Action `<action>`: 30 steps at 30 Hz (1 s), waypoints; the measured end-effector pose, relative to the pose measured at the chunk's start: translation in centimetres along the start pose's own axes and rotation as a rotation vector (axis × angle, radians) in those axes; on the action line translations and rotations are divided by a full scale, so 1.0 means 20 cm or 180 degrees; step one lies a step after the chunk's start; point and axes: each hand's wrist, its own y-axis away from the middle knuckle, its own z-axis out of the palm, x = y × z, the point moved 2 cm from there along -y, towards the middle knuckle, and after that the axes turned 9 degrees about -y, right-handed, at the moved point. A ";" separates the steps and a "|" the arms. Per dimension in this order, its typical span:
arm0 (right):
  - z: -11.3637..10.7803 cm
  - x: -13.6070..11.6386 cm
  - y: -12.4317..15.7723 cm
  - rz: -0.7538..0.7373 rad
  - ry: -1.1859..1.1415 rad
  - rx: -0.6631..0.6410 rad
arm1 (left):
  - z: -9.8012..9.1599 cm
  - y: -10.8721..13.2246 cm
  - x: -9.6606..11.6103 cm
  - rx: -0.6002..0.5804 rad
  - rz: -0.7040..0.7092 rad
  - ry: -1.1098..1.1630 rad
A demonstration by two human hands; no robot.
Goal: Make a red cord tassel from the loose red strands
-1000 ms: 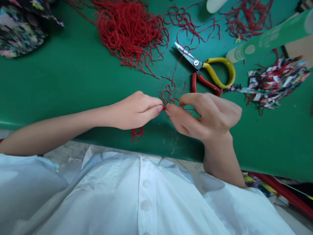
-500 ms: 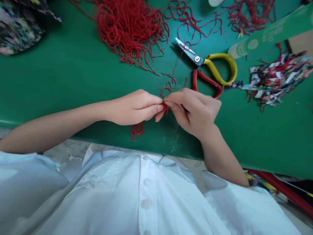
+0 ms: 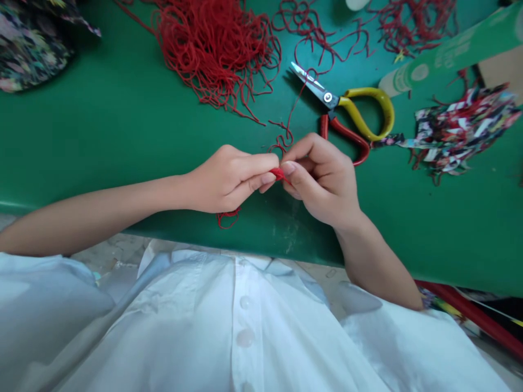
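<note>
My left hand is closed, its thumb and forefinger pinching a small bundle of red cord. Loose loops of red cord hang out below that hand, near the table's front edge. My right hand is closed too, thumb and fingertips pressed together on the right end of the same bundle. Most of the bundle is hidden by the fingers. Just beyond my right hand lie scissors, blades parted, one handle yellow and the other red. A thin red strand crosses their blades.
A big heap of red cord lies on the green table at the back. More cord sits back right, near a green printed roll. Cut patterned fabric strips lie at right; floral fabric at far left.
My right hand has turned, its thumb now more in view and its fingers raised slightly. The red bundle shows more between the hands. The hanging loops have risen a little.
</note>
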 end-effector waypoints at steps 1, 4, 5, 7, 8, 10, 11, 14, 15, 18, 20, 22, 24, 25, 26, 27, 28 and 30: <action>0.00 -0.01 0.00 -0.0121 0.0267 0.0011 | 0.00 0.00 0.00 -0.0015 -0.0027 0.0073; -0.02 -0.03 0.01 -0.0468 0.0987 -0.0044 | -0.01 0.00 0.00 -0.0042 -0.0188 0.0282; -0.02 -0.03 0.01 -0.0547 0.1127 -0.0098 | -0.01 -0.01 -0.01 -0.0048 -0.0233 0.0322; -0.03 -0.04 0.01 -0.0650 0.1291 -0.0236 | -0.01 -0.01 -0.01 -0.0082 -0.0247 0.0358; -0.04 -0.04 0.01 -0.0697 0.1371 -0.0302 | -0.01 -0.01 -0.01 -0.0107 -0.0218 0.0366; -0.05 -0.04 0.01 -0.0823 0.1565 -0.0395 | -0.01 -0.01 -0.02 -0.0163 -0.0140 0.0372; -0.06 -0.04 0.01 -0.0891 0.1644 -0.0462 | -0.01 -0.02 -0.02 -0.0186 -0.0104 0.0374; -0.06 -0.04 0.01 -0.0952 0.1676 -0.0925 | -0.01 -0.02 -0.02 -0.0272 -0.0012 0.0397; -0.05 -0.04 0.01 -0.0932 0.1627 -0.1071 | -0.01 -0.02 -0.02 -0.0309 -0.0004 0.0407; -0.04 -0.03 0.00 -0.0878 0.1510 -0.1022 | -0.01 -0.03 -0.03 -0.0372 -0.0124 0.0384; -0.03 -0.03 0.00 -0.0839 0.1470 -0.0787 | -0.01 -0.02 -0.03 -0.0332 -0.0209 0.0334; -0.02 -0.04 0.00 -0.0797 0.1438 -0.0625 | 0.00 -0.02 -0.03 -0.0244 -0.0181 0.0270; -0.02 -0.04 0.01 -0.0746 0.1457 -0.0489 | 0.01 -0.01 -0.03 -0.0151 -0.0100 0.0201; -0.02 -0.04 0.01 -0.0718 0.1482 -0.0415 | 0.01 -0.01 -0.03 -0.0121 -0.0072 0.0172; -0.01 -0.04 0.01 -0.0694 0.1513 -0.0345 | 0.02 -0.01 -0.03 -0.0109 -0.0057 0.0151; -0.01 -0.05 0.01 -0.0684 0.1538 -0.0280 | 0.02 -0.01 -0.03 -0.0113 -0.0052 0.0136; -0.01 -0.05 0.01 -0.0698 0.1551 -0.0225 | 0.02 0.00 -0.03 -0.0129 -0.0053 0.0130; -0.01 -0.05 0.01 -0.0776 0.1567 -0.0169 | 0.02 -0.01 -0.03 -0.0178 -0.0047 0.0140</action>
